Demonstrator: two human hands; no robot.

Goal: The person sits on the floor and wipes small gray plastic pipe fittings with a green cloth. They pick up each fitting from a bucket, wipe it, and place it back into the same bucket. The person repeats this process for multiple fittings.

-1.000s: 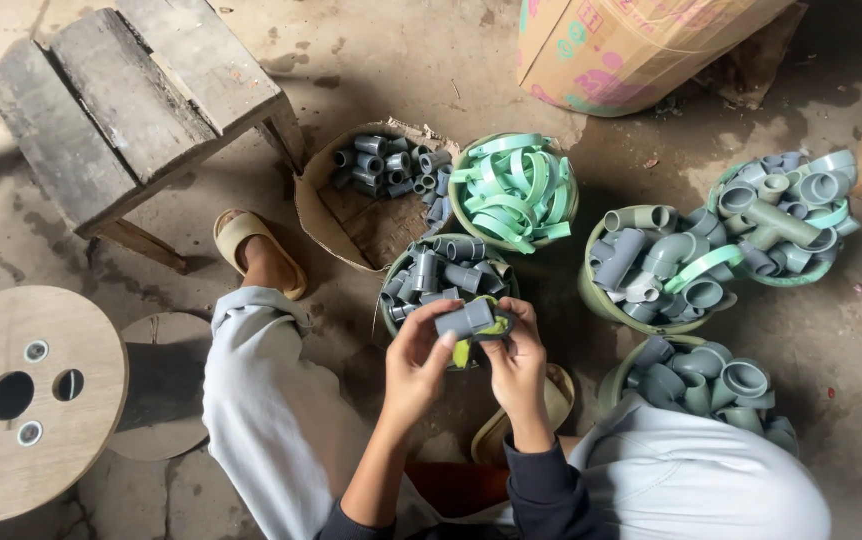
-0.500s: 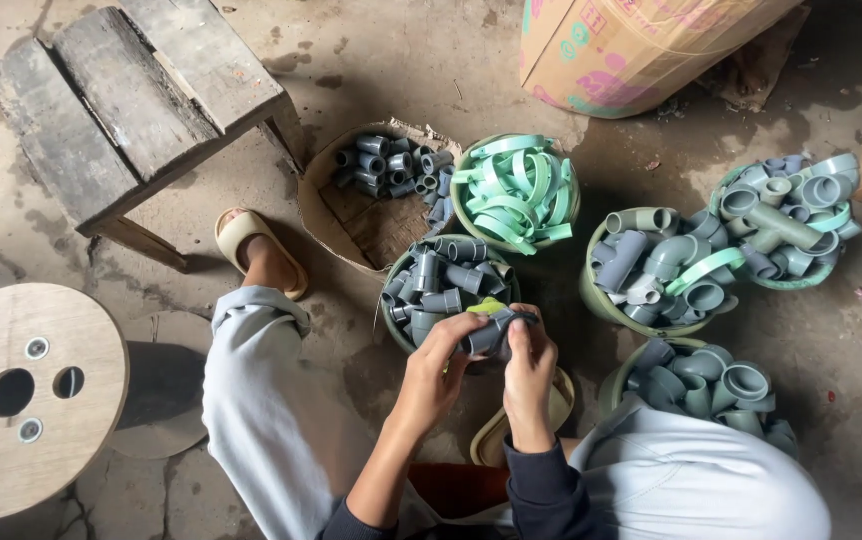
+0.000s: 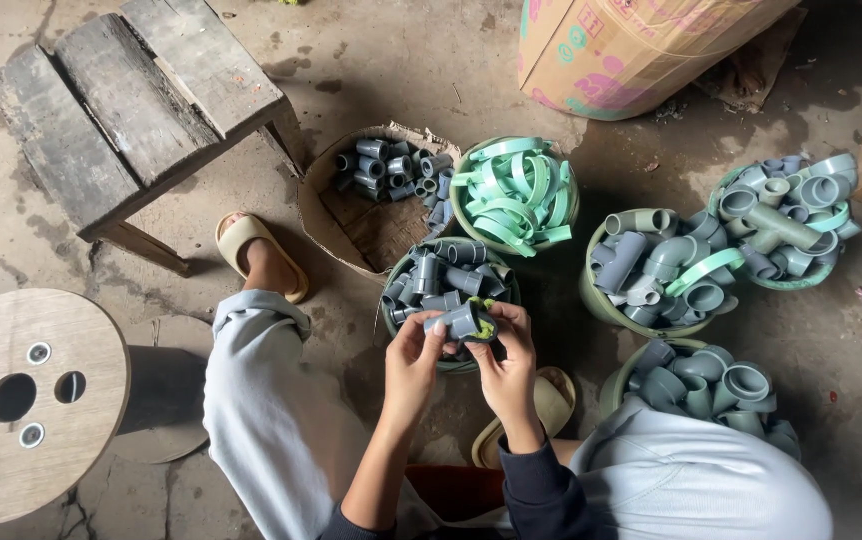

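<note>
**Both hands on one grey pipe fitting above the bowl**

Head view: You hold a short grey pipe fitting (image 3: 463, 320) between both hands, just over the near rim of the green bowl of grey fittings (image 3: 396, 305) that sits on the floor in front of your knees. Your left hand (image 3: 413, 362) has its fingers closed on the fitting's left end, thumb on top. Your right hand (image 3: 506, 362) has its fingers closed around the right end, and a bit of yellow-green material (image 3: 486, 328) shows at that end, pressed between your fingers and the fitting. What that material is cannot be told.

Beyond that bowl, a shallow woven basket (image 3: 351, 225) holds a small heap of short grey couplings at its far side. Just to its right stands a bowl of pale green rings (image 3: 514, 190). Further right, a bowl of grey elbows and tees (image 3: 651, 268) carries one green ring on top, and another bowl of mixed fittings (image 3: 789, 215) sits beyond it. A fifth bowl of large grey sockets (image 3: 711, 380) is beside your right knee.

At the far left stands a worn wooden stool (image 3: 131, 100), with a round wooden spool (image 3: 26, 400) below it. Your left foot wears a beige sandal (image 3: 251, 250). A cardboard box (image 3: 641, 45) lies at the top edge.
</note>
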